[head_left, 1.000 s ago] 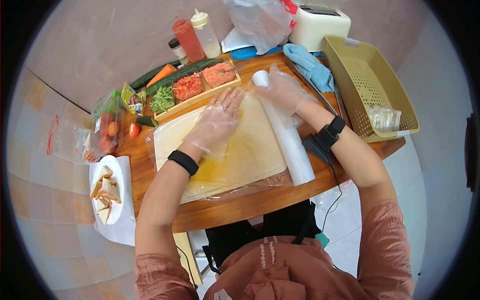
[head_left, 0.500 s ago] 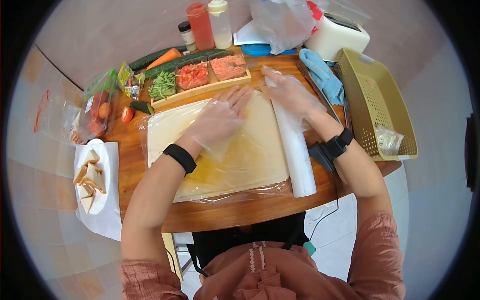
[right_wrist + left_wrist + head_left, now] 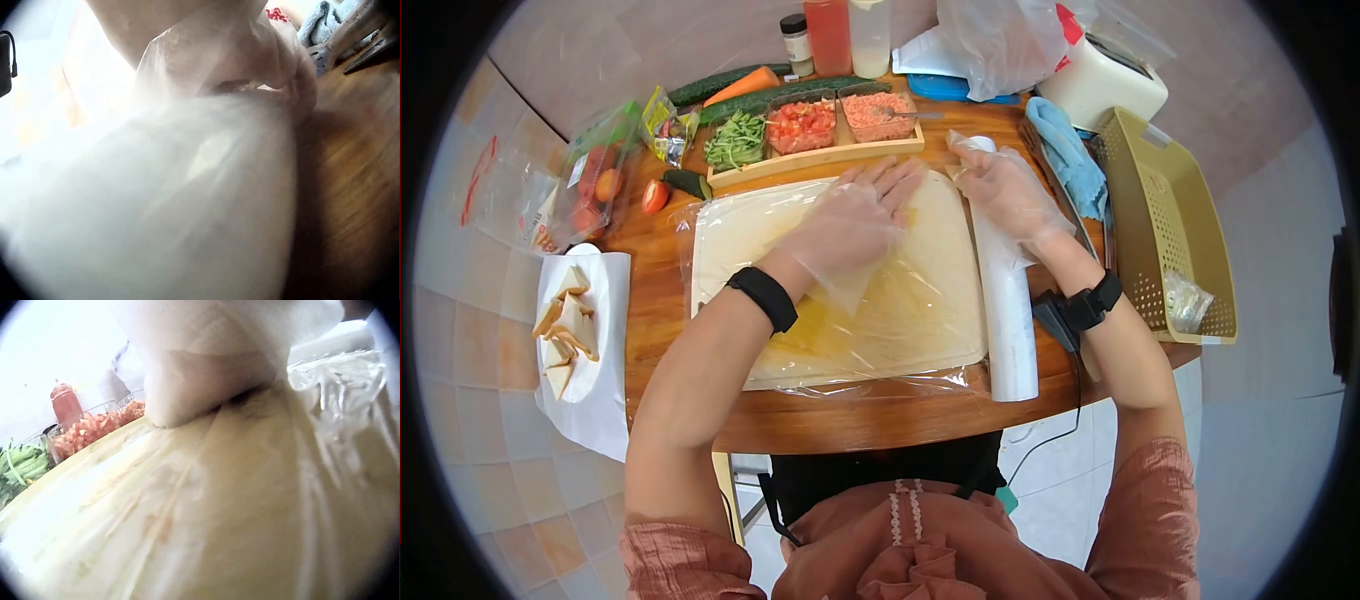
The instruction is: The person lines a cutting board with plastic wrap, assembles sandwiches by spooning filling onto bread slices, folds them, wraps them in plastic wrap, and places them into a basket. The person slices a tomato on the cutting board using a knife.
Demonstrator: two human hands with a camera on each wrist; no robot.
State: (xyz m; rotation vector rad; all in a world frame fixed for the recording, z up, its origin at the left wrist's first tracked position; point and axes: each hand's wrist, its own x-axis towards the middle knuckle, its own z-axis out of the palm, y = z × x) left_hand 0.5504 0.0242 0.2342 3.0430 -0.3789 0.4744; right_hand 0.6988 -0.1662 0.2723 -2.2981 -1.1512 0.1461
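Note:
In the head view a cream cutting board (image 3: 850, 345) lies under clear plastic film with yellowish smears. The left hand (image 3: 850, 225), in a clear plastic glove, rests with extended fingers on the film near the board's top edge. The right hand (image 3: 1010, 195), gloved too, grips the upper end of a white roll of film (image 3: 1012, 340) lying along the board's right side. In the left wrist view the left hand (image 3: 212, 369) presses on the film. The right wrist view shows the right hand (image 3: 231, 56) over the blurred roll (image 3: 187, 200).
Behind the board stands a wooden tray (image 3: 820, 158) with greens, diced tomato and pink shreds. Cucumbers, a carrot and bottles are behind it. At right are a blue cloth (image 3: 1068, 160), tongs and an olive basket (image 3: 1135, 220); at left, sandwiches (image 3: 572, 325) on a plate and bagged tomatoes.
The head view has shifted, moving the scene within the frame. The left hand stays spread on the film; the right hand stays at the roll's upper end, with little visible movement.

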